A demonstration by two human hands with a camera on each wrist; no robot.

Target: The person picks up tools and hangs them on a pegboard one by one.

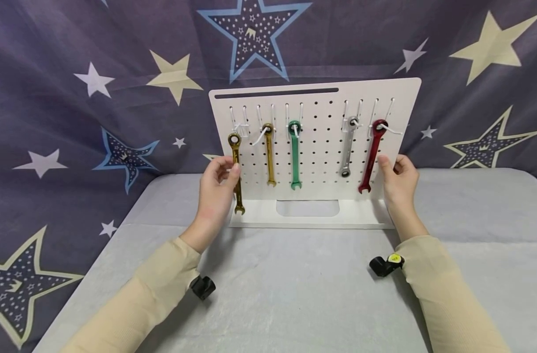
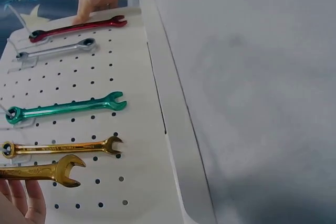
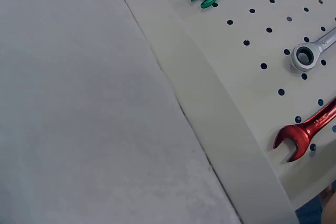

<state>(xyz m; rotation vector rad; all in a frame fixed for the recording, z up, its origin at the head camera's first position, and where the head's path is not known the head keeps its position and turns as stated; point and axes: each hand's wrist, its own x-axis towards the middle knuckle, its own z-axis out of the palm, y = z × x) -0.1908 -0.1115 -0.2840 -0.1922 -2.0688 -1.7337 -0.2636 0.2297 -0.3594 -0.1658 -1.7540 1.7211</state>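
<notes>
My left hand (image 1: pixel 216 189) pinches a dark gold combination wrench (image 1: pixel 239 198) at the left side of a white pegboard (image 1: pixel 319 169). The wrench stands ring end up, in front of the board; in the left wrist view its open jaw (image 2: pixel 68 171) points right and fingers (image 2: pixel 35 203) show below its shaft. My right hand (image 1: pixel 400 184) grips the board's right edge, thumb on the front. Near that thumb hangs a red wrench (image 1: pixel 371 159). On other hooks hang a silver wrench (image 1: pixel 348 152), a green wrench (image 1: pixel 295 159) and a lighter gold wrench (image 1: pixel 270 159).
The board stands on a grey cloth-covered table (image 1: pixel 290 289), with a white base ledge (image 1: pixel 361 215) in front. An unloaded white hook (image 1: pixel 242 128) is at its upper left. Behind hangs a dark star-patterned curtain (image 1: pixel 131 98). Black wrist devices (image 1: pixel 202 287) are on both sleeves.
</notes>
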